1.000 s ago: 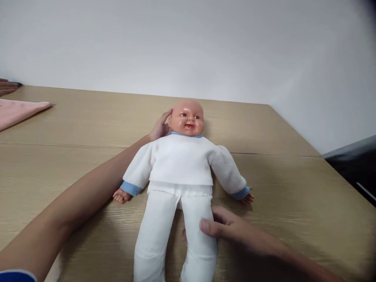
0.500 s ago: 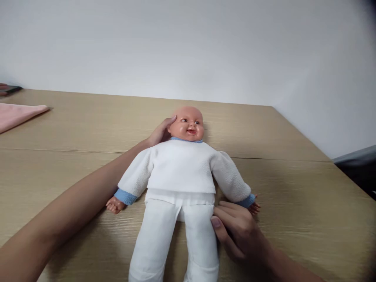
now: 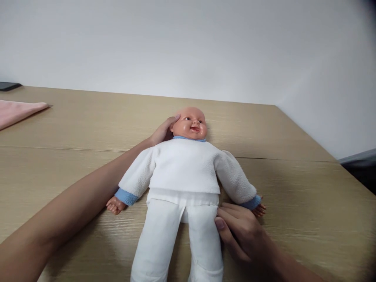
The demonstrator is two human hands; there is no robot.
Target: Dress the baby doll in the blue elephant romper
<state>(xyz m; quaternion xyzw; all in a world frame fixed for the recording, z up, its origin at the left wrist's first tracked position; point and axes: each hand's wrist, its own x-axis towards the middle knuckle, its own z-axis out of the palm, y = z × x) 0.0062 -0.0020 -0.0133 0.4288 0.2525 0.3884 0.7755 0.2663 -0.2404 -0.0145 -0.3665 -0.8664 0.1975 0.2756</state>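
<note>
A baby doll (image 3: 184, 168) in a white fleece top with blue cuffs and white trousers lies face up on the wooden table (image 3: 58, 133). My left hand (image 3: 163, 131) cups the side of the doll's head, fingers curved around it. My right hand (image 3: 239, 231) rests against the doll's hip and upper leg, just below the doll's blue-cuffed hand, with the thumb pressed on the trouser leg and the fingers curled together against the fabric.
A folded pink cloth (image 3: 17, 111) lies at the far left of the table. A dark flat object (image 3: 8, 85) sits at the back left edge. A white wall runs behind; the table's right edge drops to a dark area (image 3: 360, 168).
My right hand has moved from the doll's lower leg up to its hip. The doll has shifted slightly right. Another person's hand at the far left has gone from view.
</note>
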